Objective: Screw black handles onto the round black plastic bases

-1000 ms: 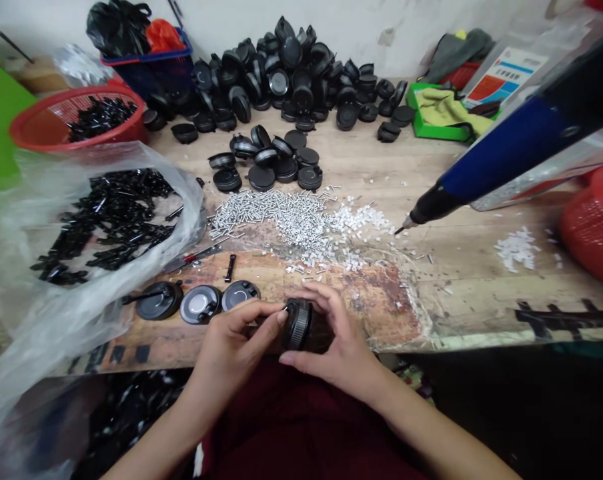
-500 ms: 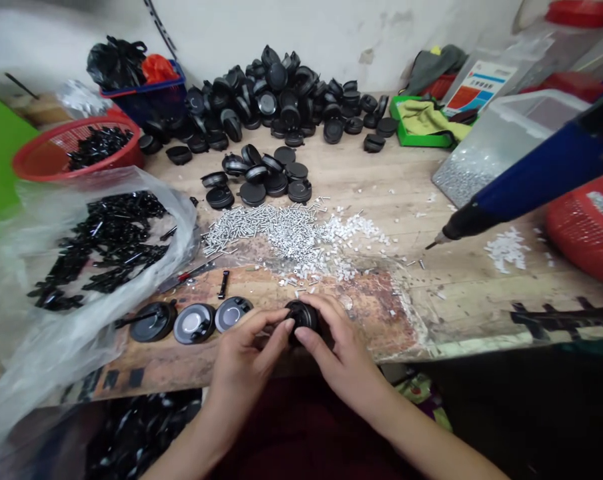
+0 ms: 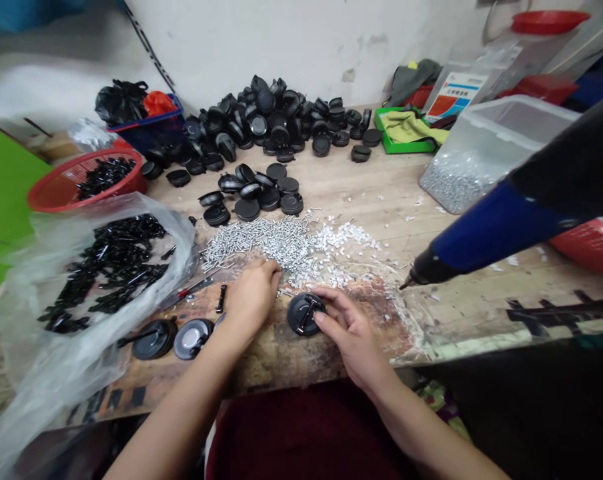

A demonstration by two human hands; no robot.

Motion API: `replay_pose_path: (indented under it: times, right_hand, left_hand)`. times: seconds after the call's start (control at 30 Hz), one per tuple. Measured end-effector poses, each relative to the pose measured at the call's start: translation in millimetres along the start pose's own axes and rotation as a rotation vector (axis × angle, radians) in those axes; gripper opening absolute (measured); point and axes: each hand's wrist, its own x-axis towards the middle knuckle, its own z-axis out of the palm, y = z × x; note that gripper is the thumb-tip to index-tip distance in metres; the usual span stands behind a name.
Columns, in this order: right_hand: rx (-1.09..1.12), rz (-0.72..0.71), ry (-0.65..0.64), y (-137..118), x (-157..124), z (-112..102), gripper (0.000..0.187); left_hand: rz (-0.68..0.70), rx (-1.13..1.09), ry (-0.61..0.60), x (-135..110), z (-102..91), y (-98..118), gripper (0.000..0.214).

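My right hand (image 3: pixel 349 330) grips a round black cap (image 3: pixel 305 313) that lies on the worn wooden table (image 3: pixel 381 193), thumb and fingers pressed on its right edge. My left hand (image 3: pixel 251 297) reaches forward to the near edge of a heap of small silver screws (image 3: pixel 261 240), its fingertips pinched down among them; what they hold is hidden. Left of it lie two more black caps (image 3: pixel 174 337) and a small black bar (image 3: pixel 221 298). White plastic bits (image 3: pixel 349 235) lie beside the screws.
A blue powered screwdriver (image 3: pixel 496 230) hangs from the right, its tip above the table. A clear bag of black parts (image 3: pixel 106 267) fills the left. Behind are a red basket (image 3: pixel 84 180), a pile of black caps (image 3: pixel 271 123), a clear tub of screws (image 3: pixel 481 157) and a green tray (image 3: pixel 406 130).
Both hands held the black cap near the table edge. Now the cap lies flat under my right hand, and my left hand has let go and reached forward to the screws. The view tilted up.
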Motion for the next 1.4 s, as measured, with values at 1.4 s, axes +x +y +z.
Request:
replay_pose_path:
  times: [1.4]
  right_hand:
    - [-0.267, -0.217, -0.173, -34.2, -15.9, 12.2, 0.035]
  left_hand:
    - [0.512, -0.505, 0.567, -72.9, -16.2, 22.5, 0.020]
